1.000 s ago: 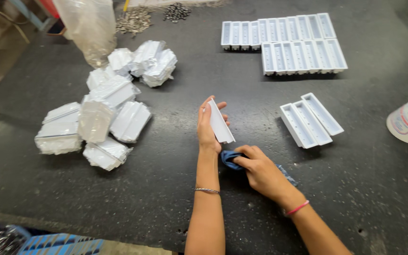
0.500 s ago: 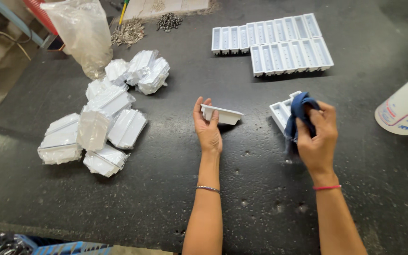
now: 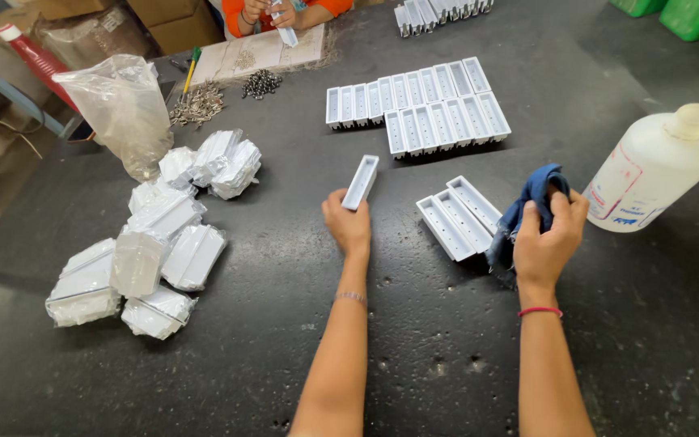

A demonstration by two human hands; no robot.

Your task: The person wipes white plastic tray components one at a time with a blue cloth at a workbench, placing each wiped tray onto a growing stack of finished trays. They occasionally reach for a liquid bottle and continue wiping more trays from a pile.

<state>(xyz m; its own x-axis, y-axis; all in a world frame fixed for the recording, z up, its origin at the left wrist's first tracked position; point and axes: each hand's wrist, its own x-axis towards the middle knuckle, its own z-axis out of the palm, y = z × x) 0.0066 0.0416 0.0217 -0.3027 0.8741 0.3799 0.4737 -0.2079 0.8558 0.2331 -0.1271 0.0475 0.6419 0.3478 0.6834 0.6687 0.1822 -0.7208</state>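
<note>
The left hand point(image 3: 348, 226) gripped a white channel piece point(image 3: 361, 182) above the dark bench point(image 3: 414, 340). At its 3 o'clock, the right hand point(image 3: 548, 243) clutched a blue cloth point(image 3: 527, 202) beside a white bottle point(image 3: 653, 170).

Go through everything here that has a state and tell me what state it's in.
Left hand: holding a white channel piece.
Right hand: gripping a blue cloth.
White bottle: upright, capped.
Three loose pieces: side by side, open side up.
Plastic bag: upright, crumpled.
</note>
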